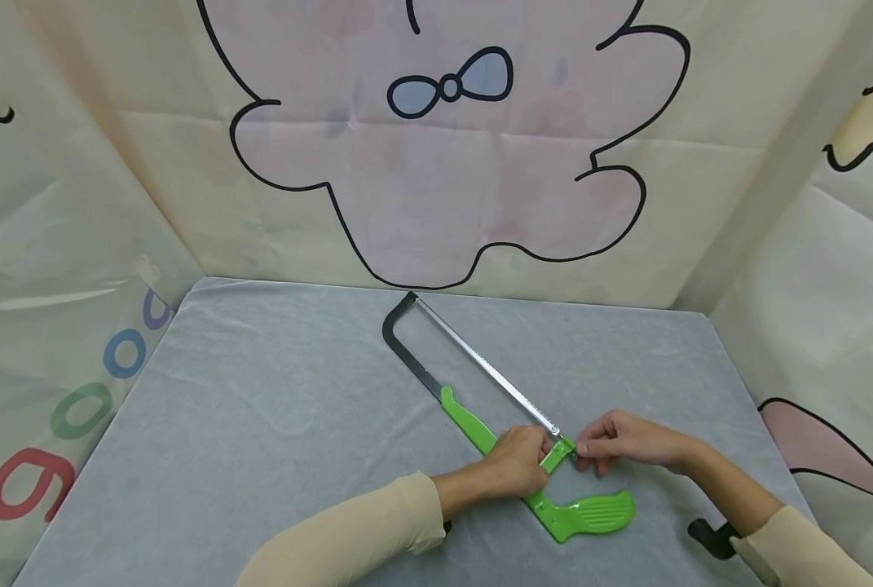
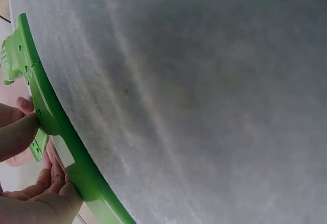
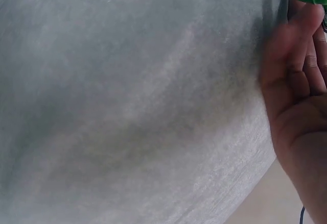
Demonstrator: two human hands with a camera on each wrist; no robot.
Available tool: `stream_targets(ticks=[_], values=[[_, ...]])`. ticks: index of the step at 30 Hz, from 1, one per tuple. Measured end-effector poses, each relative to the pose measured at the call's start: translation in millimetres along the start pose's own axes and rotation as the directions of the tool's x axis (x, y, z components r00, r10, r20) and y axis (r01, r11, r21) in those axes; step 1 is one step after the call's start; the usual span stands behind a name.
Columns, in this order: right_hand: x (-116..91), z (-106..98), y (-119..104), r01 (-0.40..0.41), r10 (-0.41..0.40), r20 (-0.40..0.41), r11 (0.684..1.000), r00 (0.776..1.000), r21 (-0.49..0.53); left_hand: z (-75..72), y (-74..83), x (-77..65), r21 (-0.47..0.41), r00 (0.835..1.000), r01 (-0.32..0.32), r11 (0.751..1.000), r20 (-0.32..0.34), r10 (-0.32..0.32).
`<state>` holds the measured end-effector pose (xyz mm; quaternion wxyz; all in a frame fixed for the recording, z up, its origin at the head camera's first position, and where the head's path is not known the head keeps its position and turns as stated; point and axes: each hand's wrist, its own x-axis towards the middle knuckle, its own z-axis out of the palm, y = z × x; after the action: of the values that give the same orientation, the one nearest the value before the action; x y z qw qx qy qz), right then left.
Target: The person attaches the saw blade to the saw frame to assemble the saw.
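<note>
A hacksaw (image 1: 473,428) lies slantwise on the grey cloth, its black bow at the far end and its bright green handle (image 1: 601,514) nearest me. Its silver blade (image 1: 491,375) runs from the bow's tip to a green end piece (image 1: 562,448). My left hand (image 1: 513,461) grips the green frame beside that end piece; the left wrist view shows thumb and fingers around the green part (image 2: 53,106). With thumb and fingertips, my right hand (image 1: 627,440) pinches a small metal screw at the end piece's outer side. The fingers mostly hide the screw.
Grey cloth (image 1: 275,391) covers the table. Pale printed curtains (image 1: 436,204) stand at the back and on both sides. Near the right sleeve is a black piece (image 1: 711,538), probably part of the wrist camera's mount.
</note>
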<state>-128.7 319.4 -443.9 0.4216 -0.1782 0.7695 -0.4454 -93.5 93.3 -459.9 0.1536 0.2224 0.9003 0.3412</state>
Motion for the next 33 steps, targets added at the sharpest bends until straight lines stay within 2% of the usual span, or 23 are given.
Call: stream_targets(ticks=[7, 13, 17, 25, 33], values=[[1.5, 0.7, 4.1, -0.038, 0.034, 0.049, 0.995, 0.998, 0.089, 1.2, -0.6, 0.1, 0.001, 1.0, -0.009, 1.0, -0.003, 0.009], [1.1, 1.1, 6.8, -0.009, -0.004, 0.078, 0.985, 0.997, 0.173, 1.7, -0.4, 0.2, 0.013, 1.0, -0.012, 1.0, -0.006, 0.012], [0.8, 1.8, 7.7, -0.002, -0.015, 0.09, 0.981, 0.996, 0.195, 1.8, -0.4, 0.3, 0.022, 1.0, -0.014, 1.0, -0.009, 0.014], [1.6, 1.6, 7.3, 0.017, -0.026, 0.058, 0.988, 0.998, 0.153, 1.2, -1.4, 0.6, 0.022, 0.999, -0.034, 0.999, -0.019, 0.034], [2.7, 1.4, 7.4, -0.016, 0.017, -0.025, 0.998, 1.0, 0.062, 1.9, -2.1, 1.1, 0.019, 0.999, -0.041, 0.999, -0.022, 0.042]])
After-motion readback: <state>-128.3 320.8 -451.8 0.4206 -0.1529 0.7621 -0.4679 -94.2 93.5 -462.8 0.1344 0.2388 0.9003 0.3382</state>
